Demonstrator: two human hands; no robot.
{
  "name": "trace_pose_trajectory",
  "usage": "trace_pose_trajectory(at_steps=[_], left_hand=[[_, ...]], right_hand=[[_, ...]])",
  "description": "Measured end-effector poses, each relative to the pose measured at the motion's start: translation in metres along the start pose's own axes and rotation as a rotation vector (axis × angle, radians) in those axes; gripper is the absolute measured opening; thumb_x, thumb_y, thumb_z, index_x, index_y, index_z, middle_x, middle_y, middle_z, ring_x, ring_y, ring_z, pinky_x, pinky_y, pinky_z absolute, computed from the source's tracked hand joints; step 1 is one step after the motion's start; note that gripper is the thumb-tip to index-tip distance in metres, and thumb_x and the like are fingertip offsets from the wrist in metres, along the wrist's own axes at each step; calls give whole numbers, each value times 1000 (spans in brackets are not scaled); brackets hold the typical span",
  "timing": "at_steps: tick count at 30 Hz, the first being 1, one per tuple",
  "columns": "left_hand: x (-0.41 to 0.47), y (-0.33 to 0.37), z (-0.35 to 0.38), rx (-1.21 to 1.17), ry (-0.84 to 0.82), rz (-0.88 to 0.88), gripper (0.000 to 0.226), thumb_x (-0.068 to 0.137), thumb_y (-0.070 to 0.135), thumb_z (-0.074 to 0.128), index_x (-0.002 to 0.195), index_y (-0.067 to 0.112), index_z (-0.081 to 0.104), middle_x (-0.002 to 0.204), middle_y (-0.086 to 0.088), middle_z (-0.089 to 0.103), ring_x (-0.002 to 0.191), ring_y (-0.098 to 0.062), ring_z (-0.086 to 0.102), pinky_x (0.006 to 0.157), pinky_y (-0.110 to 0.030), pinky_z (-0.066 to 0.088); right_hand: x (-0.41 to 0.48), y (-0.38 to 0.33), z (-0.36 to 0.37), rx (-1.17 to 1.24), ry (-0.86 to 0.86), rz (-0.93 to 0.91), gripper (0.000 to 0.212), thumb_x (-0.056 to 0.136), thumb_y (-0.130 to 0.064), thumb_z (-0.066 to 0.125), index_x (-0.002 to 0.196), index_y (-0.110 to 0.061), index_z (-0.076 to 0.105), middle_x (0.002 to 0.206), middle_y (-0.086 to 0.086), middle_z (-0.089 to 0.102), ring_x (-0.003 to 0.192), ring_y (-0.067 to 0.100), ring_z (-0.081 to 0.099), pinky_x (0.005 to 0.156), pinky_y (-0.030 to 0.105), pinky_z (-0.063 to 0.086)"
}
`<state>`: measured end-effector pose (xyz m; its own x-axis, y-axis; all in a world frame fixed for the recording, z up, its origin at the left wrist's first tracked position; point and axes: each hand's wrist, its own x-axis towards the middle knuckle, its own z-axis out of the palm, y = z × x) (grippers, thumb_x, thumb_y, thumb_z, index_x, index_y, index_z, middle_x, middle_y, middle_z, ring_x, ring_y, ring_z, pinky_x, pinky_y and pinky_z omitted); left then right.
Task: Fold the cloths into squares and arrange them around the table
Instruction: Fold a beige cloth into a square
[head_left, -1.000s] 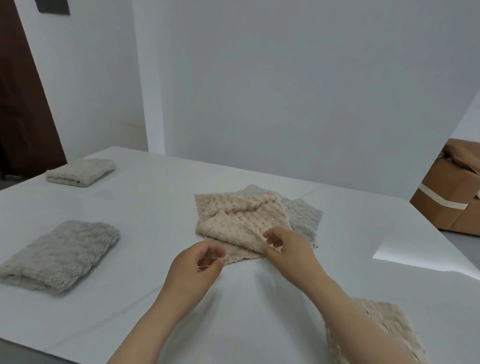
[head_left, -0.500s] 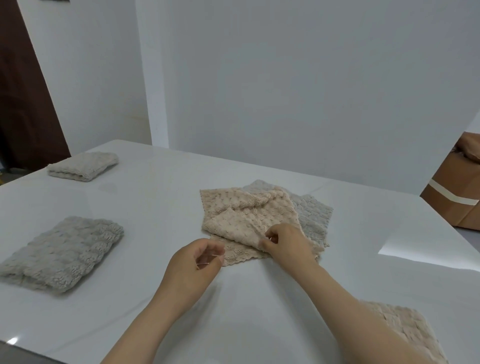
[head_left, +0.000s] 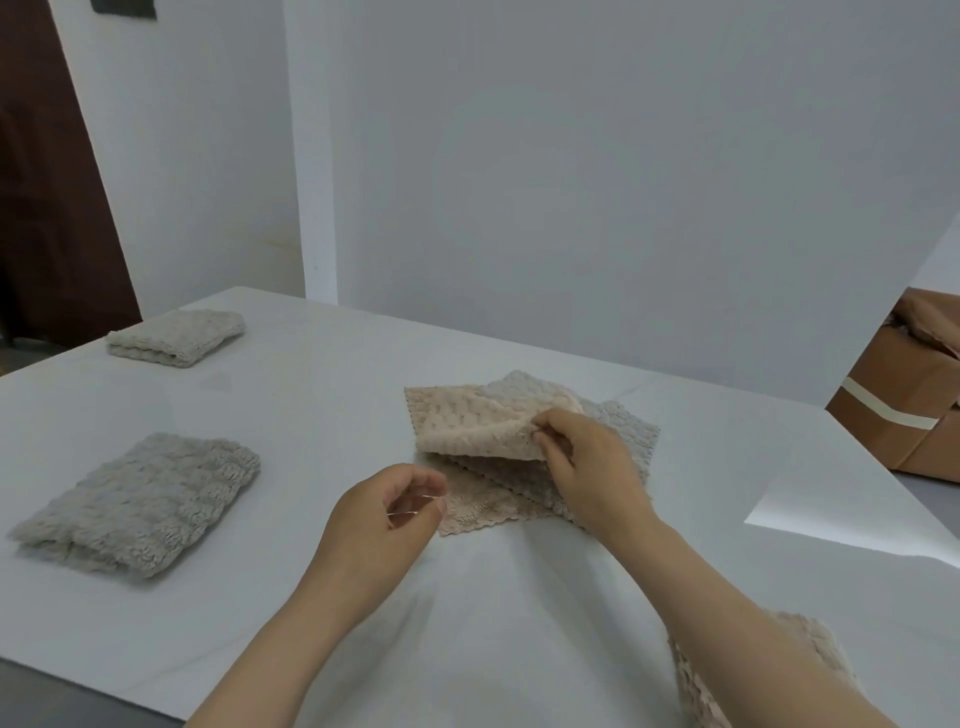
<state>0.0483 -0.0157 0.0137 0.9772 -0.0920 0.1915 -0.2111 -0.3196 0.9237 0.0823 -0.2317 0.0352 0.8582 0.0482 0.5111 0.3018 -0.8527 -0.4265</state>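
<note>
Beige cloth (head_left: 467, 431) sits pinched by its folded edge in right grip (head_left: 592, 467); left grip (head_left: 384, 514) curls beside, hold unclear.

Bare forearms, left hand (head_left: 382, 525) with thin pale finger bands, right hand (head_left: 592, 470) bare

On the counter (head_left: 519, 597), the half-folded top cloth (head_left: 467, 431) lies over a spread cloth (head_left: 623, 431), which juts out behind it and to its right. The right grip (head_left: 592, 467) pinches the top cloth's raised fold at its right end. The left grip (head_left: 384, 525) is just beside its near corner. Left of the top cloth and nearer lies a near folded cloth (head_left: 140, 499). Farther left and behind it, well apart, lies a far folded cloth (head_left: 176, 338). Before the top cloth to the right, a corner cloth (head_left: 696, 686) lies under the right forearm. A box (head_left: 893, 405) stands off the counter, far to its right.
</note>
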Motion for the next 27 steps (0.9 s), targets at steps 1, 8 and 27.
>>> trace_pose_trajectory(at_steps=[1,8,27], left_hand=[[-1,3,-2,-2,7,12,16,87,14,64,96,26,69,96,13,71,86,9,62,68,-2,45],[-13,26,-14,-66,69,79,17,86,16,65,98,27,67,96,14,71,87,7,64,67,-3,45],[-54,71,-27,-167,-237,234,39,75,40,68,113,36,64,103,0,71,98,-17,67,88,-46,54]], right_hand=[[0,-4,-5,17,22,-30,13,96,-17,52,95,-17,65,79,-8,63,73,8,54,66,19,41],[-9,-39,-46,106,82,-231,12,94,-11,56,98,-16,67,86,-12,64,83,2,57,74,11,42],[-46,-108,-112,352,-131,-279,7,87,-12,68,89,-16,74,75,-17,69,69,-1,62,64,6,39]])
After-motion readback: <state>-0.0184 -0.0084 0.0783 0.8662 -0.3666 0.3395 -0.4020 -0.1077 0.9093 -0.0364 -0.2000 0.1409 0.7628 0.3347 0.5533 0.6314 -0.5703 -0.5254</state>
